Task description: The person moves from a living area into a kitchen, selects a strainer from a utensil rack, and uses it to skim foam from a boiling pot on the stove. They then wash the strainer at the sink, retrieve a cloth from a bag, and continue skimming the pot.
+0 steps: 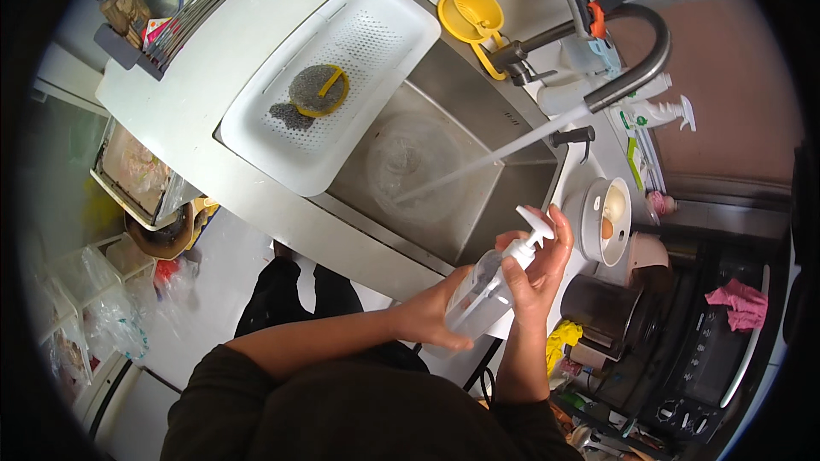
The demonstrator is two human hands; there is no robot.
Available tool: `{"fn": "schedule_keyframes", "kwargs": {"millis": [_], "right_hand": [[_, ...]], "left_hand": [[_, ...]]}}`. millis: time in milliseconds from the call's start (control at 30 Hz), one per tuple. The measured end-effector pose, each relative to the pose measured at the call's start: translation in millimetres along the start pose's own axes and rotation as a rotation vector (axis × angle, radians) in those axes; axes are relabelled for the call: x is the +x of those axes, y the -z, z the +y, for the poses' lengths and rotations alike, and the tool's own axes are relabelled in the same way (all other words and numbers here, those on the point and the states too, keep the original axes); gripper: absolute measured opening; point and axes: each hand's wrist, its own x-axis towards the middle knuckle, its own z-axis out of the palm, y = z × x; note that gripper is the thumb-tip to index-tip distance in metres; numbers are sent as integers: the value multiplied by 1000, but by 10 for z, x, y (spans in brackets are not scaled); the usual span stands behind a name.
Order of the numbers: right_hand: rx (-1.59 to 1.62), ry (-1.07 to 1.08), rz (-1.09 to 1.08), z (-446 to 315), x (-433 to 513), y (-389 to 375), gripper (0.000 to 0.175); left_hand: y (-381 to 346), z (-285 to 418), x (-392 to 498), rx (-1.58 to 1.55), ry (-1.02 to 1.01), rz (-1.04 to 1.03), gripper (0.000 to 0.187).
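Observation:
A clear pump bottle (477,298) with a white pump head is held tilted in front of the sink's near right corner. My left hand (439,314) grips the bottle's body. My right hand (538,266) is around the bottle's white collar, its thumb on the near side and its fingers raised behind the pump nozzle. Water runs from the grey gooseneck faucet (653,45) into the stainless steel sink (512,195). Across the sink's left part lies a white perforated basket (384,6), holding a round scouring pad (314,89) with a yellow band and a dark mesh scrubber (293,116).
A yellow strainer (471,13) sits behind the sink. Right of the sink stand a white spray bottle (647,115), a white container (586,224) with eggs and a dark pot (599,307). A black oven (705,346) is at the far right, a utensil rack (192,19) at the upper left.

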Motion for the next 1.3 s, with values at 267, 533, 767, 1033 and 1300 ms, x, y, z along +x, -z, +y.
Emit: {"fn": "schedule_keyframes", "kwargs": {"millis": [267,533,767,1033,1300], "right_hand": [[61,-124,106,167,6,-71,60],[30,-85,184,300,3,26,53],[-143,78,215,310,-24,53,41],[-106,248,248,345,91,37,47],[-106,237,241,380,120,155,51]], "left_hand": [[-12,-92,-87,59,-66,170,112],[-1,16,62,2,34,36,110],[24,17,195,-3,-142,48,107],[-5,59,227,-102,-41,16,106],[-81,53,273,-160,-64,15,105]]}}
